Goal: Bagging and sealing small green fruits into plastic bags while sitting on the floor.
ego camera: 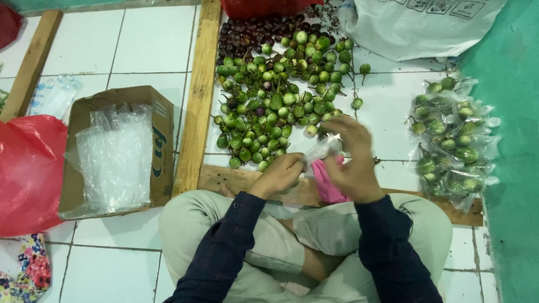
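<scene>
Both hands' grip (281,174) (353,163) pinching clear bag (323,148) over white-tiled floor (151,39), green wall (511,112) beside.

Cardboard box (160,147) at my left, open, stuffed with clear plastic bags (115,157). Red plastic bag (28,174) beside box, at frame's left edge. Wooden plank (199,95) running upright between box and produce. Second plank (28,64) slanting at upper left. Heap of small green round eggplants (275,95) on white tiled floor (151,39) ahead of my knees. Dark reddish fruits (252,31) behind heap, possibly shallots; view too small. Filled packets of eggplants (452,143) stacked at my right. White sack (421,25) at top. Floral cloth (28,272) in lower left corner.
</scene>
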